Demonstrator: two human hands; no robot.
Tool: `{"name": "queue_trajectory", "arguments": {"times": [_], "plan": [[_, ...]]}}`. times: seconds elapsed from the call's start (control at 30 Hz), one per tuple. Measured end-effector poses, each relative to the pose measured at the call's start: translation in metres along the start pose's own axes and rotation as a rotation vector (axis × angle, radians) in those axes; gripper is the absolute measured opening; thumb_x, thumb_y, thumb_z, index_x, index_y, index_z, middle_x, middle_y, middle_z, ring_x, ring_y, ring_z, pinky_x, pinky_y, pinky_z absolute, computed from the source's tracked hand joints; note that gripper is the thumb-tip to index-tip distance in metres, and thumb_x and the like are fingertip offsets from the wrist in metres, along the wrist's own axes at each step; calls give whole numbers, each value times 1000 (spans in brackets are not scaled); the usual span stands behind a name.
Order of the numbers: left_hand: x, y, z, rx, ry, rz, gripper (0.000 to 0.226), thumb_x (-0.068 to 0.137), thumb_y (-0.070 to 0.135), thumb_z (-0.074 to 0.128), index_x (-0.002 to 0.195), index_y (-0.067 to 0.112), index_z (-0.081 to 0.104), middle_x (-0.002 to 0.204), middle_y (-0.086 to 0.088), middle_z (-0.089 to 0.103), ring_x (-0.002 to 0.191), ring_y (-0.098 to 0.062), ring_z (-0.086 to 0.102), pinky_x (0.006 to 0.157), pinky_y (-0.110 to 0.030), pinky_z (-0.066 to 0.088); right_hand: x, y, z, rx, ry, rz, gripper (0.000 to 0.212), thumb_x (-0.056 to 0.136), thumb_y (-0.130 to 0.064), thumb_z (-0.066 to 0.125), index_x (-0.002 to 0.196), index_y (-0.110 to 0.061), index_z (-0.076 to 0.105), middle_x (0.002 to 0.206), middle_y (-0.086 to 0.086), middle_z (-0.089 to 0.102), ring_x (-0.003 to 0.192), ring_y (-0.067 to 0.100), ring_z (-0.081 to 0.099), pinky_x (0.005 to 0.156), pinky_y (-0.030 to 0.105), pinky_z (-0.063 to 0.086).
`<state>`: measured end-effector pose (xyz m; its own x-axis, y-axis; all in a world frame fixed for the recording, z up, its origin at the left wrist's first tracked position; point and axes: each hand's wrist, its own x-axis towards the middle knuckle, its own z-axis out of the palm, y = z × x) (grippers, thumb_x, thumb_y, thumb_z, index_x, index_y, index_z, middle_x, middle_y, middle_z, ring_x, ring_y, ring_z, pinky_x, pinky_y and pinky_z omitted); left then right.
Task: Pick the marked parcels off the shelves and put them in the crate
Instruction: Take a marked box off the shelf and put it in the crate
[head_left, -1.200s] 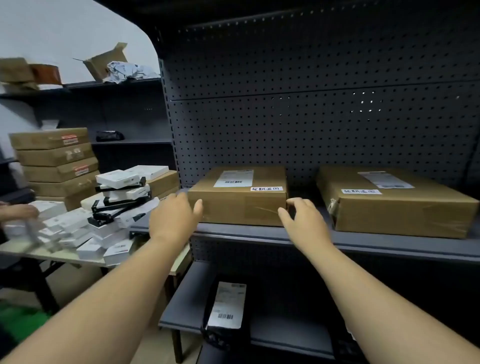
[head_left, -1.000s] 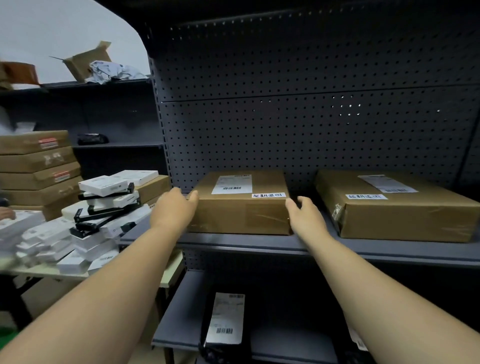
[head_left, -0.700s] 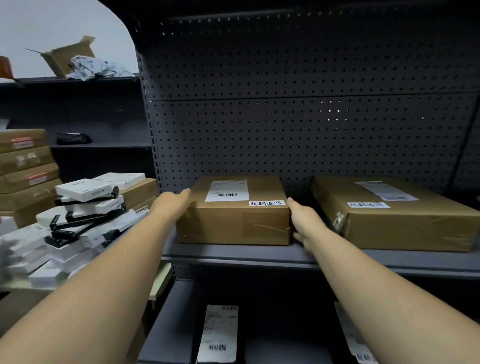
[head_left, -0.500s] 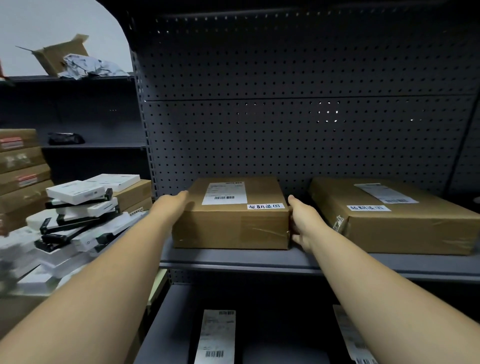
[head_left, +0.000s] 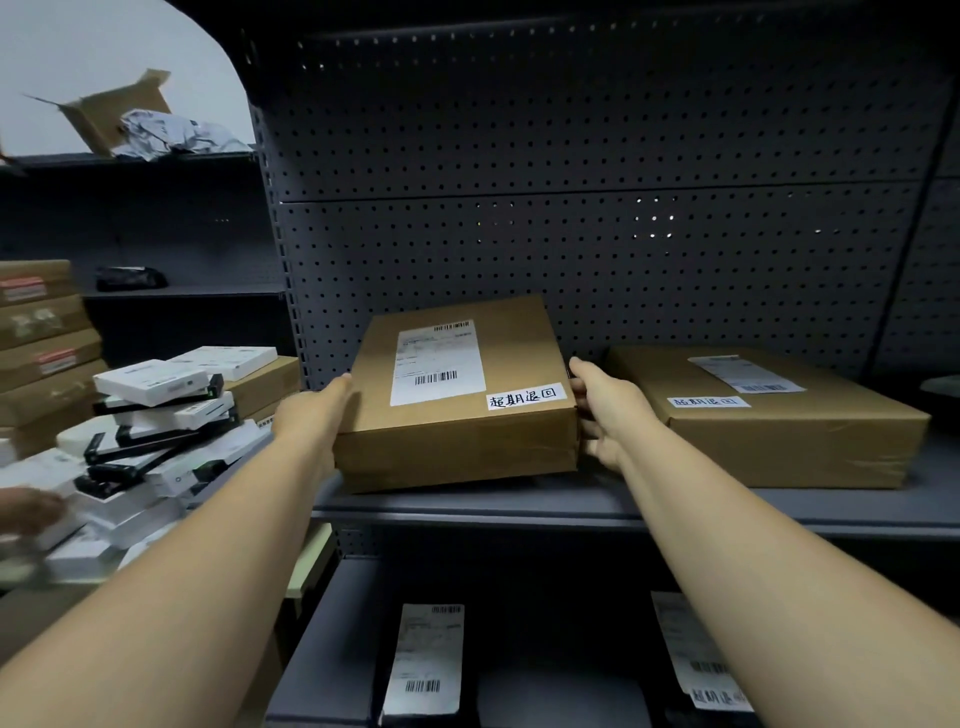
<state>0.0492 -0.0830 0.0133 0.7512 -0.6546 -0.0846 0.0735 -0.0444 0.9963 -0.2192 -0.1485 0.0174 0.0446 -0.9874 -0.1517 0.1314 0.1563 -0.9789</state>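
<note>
A brown cardboard parcel (head_left: 457, 415) with a shipping label and a handwritten white sticker is tilted up at its back, its front bottom edge still resting on the grey shelf (head_left: 519, 506). My left hand (head_left: 311, 415) grips its left side and my right hand (head_left: 602, 410) grips its right side. A second brown parcel (head_left: 779, 431) with the same kind of handwritten sticker lies flat on the shelf to the right. No crate is in view.
Dark parcels with white labels (head_left: 426, 660) lie on the lower shelf, one at the right (head_left: 696, 660) with a handwritten sticker. A table at the left holds a heap of white boxes (head_left: 156, 415) and stacked brown boxes (head_left: 41, 343). Another person's hand (head_left: 26, 512) reaches in there.
Both hands went from reaching toward the left parcel to gripping its sides. The parcel, flat on the shelf before, is now tipped up at the back and drawn slightly forward.
</note>
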Motion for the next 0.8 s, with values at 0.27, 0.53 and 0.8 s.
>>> {"name": "queue_trajectory", "arguments": {"times": [0.27,0.53,0.8], "plan": [[-53,2,-4,10,86,103,43,78,49,67,70,10,50,80,-9,53,79,-27,49,64,-37,38,-37,-1,-37,2,81,-112,42,77,-41,69,96,-4,62,98,15,72,92,31,68,86,56,53],[-158,-6,15,-50,121,217,37,82,38,68,57,17,50,65,2,51,60,-15,41,54,-28,33,-96,0,-117,87,107,-261,24,77,-37,72,69,-19,59,86,11,74,86,31,70,83,48,55],[-273,-17,68,-123,7,257,33,83,36,68,61,16,53,67,7,55,61,-8,44,52,-25,33,-162,-1,-237,171,226,-360,20,79,-33,73,69,-18,62,62,-2,72,58,16,70,56,30,55]]}}
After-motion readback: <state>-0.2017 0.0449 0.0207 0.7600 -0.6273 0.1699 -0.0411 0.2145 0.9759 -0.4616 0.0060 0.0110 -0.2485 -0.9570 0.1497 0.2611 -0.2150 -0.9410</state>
